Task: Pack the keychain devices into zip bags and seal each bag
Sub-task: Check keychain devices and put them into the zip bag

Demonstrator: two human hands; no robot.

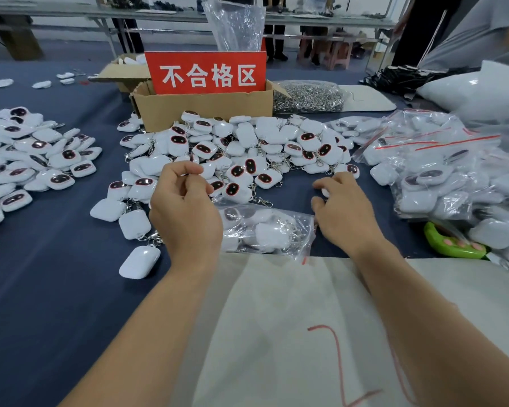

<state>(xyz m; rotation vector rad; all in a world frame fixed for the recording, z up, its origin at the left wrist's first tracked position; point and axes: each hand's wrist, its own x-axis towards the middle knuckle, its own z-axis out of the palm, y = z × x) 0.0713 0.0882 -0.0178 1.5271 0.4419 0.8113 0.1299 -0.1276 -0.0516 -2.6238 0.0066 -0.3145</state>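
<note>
Both hands [185,212] [344,212] loosely curled, palms down

A clear zip bag [265,230] holding white keychain devices lies between the left hand [185,210] and the right hand [344,210], whose curled fingers close on one white device [325,191]. Beyond them a loose pile of devices [247,151] fronts a cardboard box [203,108] with a red sign [205,72]. Filled bags [441,171] heap at right.

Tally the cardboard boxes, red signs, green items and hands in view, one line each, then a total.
Cardboard boxes: 2, the second behind
Red signs: 1
Green items: 1
Hands: 2, left hand and right hand
Total: 6
</note>
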